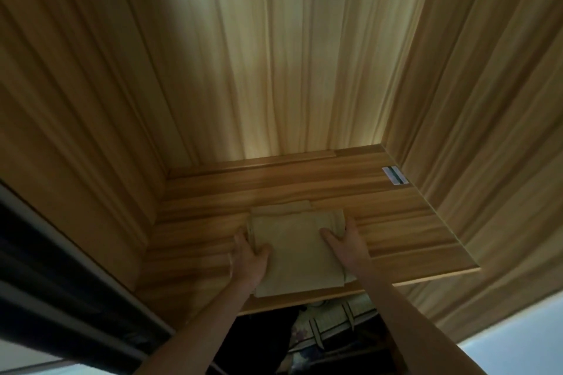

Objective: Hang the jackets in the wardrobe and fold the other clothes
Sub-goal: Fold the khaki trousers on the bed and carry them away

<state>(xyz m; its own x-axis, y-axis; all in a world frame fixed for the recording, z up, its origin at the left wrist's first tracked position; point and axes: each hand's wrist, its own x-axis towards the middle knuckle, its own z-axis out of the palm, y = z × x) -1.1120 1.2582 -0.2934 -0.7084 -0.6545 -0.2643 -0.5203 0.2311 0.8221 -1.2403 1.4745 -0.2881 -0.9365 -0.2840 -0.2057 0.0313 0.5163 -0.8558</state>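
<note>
The head camera looks into a wooden wardrobe (289, 55) and down on one shelf (396, 222) inside it. A folded beige garment (292, 246) lies flat on this shelf, near the front edge and a little left of the middle. Its back part shows a second folded layer, which sticks out a little behind the top one.

The left hand (248, 259) holds the left edge of the garment. Its thumb lies on top of the cloth and the other fingers curl around the edge, so the hand grips it. The right hand (345, 245) holds the right edge in the same way: the thumb presses on the top of the cloth and the fingers go around the side. Both bare forearms reach up to the shelf from the bottom of the picture.

A small white label (395, 175) with a dark stripe sticks on the shelf in the back right corner, well apart from the garment. Under the shelf, between the two forearms, a light garment with dark lines (329, 323) is partly visible in the dark space.
</note>
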